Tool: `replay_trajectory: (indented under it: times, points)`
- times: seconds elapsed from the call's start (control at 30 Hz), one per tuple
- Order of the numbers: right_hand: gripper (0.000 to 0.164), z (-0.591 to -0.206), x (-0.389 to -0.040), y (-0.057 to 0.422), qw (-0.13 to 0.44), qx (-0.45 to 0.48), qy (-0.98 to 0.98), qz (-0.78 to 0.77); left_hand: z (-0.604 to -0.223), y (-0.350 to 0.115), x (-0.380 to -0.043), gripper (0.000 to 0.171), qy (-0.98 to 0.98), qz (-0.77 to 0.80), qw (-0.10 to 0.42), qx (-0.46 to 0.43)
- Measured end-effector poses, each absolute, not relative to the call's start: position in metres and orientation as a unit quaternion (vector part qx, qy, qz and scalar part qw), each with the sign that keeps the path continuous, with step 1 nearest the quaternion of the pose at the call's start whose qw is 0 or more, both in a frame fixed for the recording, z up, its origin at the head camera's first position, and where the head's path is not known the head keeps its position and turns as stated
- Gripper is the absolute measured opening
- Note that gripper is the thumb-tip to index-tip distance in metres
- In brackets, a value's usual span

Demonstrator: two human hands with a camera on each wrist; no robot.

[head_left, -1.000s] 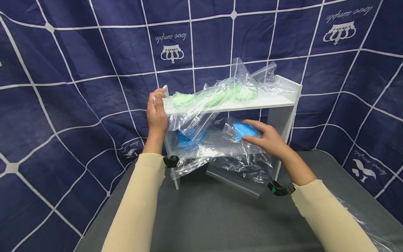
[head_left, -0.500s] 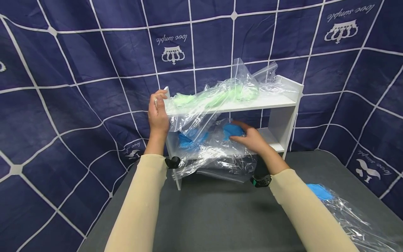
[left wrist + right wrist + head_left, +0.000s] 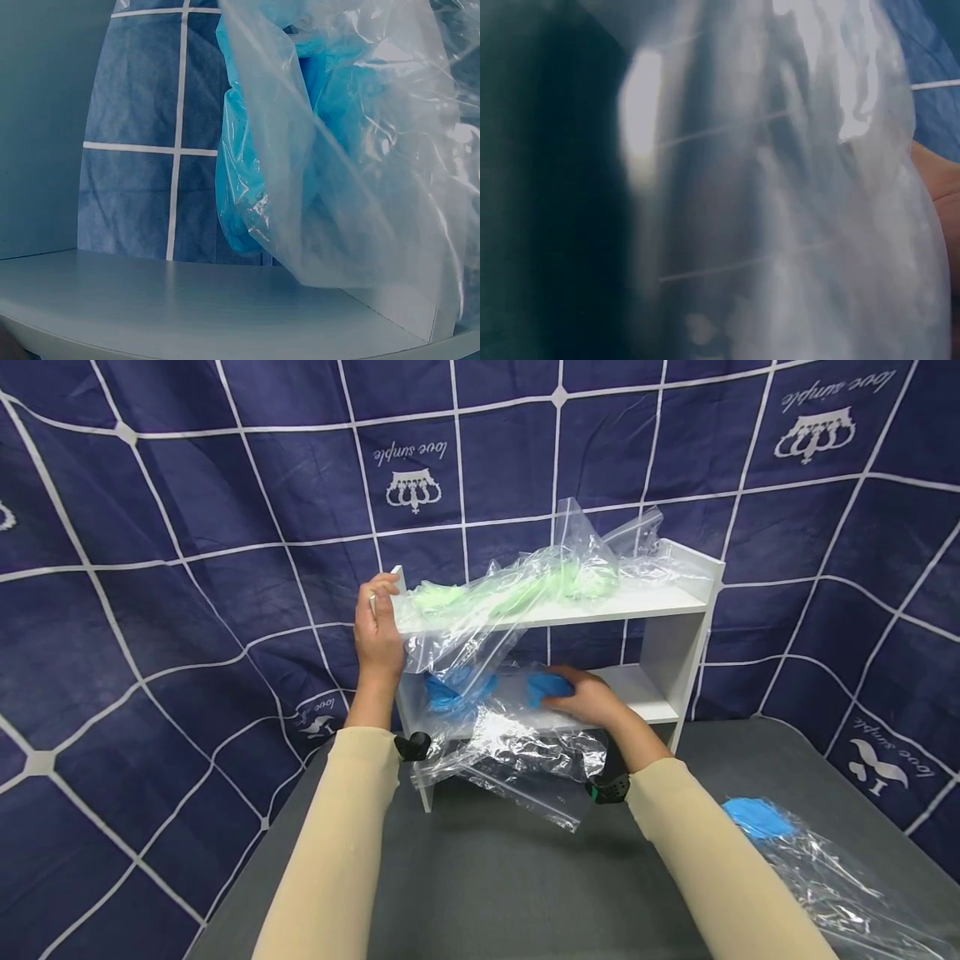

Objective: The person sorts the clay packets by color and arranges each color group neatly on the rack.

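With my right hand [image 3: 588, 697] I grip a blue bundle [image 3: 546, 688] inside a clear plastic bag [image 3: 528, 789], on the lower board of a small white shelf [image 3: 637, 602]. The bag's zip end hangs over the board's front edge. My left hand [image 3: 378, 625] holds the top of the shelf's left side panel. To its right on the lower board lies another bagged blue bundle [image 3: 450, 691], also seen as blue material [image 3: 244, 172] in the left wrist view. Clear plastic [image 3: 780, 187] fills most of the right wrist view and hides the fingers.
On the top board lie clear bags with pale green contents [image 3: 517, 593], one draping over the front edge. Another bag with a blue bundle [image 3: 757, 818] lies on the grey table [image 3: 510, 893] at right. A navy checked cloth [image 3: 300, 485] hangs behind the shelf.
My right hand has moved left and slightly down with the bagged blue bundle, bringing it onto the lower board beside the other one. The left hand stays on the side panel.
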State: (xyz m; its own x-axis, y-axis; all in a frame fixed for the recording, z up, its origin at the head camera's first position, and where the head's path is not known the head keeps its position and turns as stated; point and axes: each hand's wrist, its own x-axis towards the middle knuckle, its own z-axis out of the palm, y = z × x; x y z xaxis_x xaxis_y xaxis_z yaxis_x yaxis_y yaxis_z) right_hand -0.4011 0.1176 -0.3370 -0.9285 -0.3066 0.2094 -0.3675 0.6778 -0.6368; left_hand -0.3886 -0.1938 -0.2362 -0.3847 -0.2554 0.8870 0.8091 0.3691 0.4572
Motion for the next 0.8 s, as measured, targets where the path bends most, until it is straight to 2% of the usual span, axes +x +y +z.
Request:
replay_trajectory:
  times: [0.33, 0.63, 0.8]
  points:
    - [0.071, -0.336, -0.398, 0.119, 0.047, 0.187, -0.914, 0.357, -0.237, -0.192, -0.387, 0.024, -0.645, -0.525, 0.509, -0.222]
    - [0.06, -0.334, -0.39, 0.121, 0.125, 0.217, -0.889, 0.384, -0.234, -0.192, -0.384, 0.022, -0.641, -0.528, 0.509, -0.224]
    - [0.052, -0.334, -0.371, 0.129, 0.16, 0.22, -0.88, 0.389, -0.227, -0.183, -0.367, 0.022, -0.638, -0.532, 0.504, -0.235]
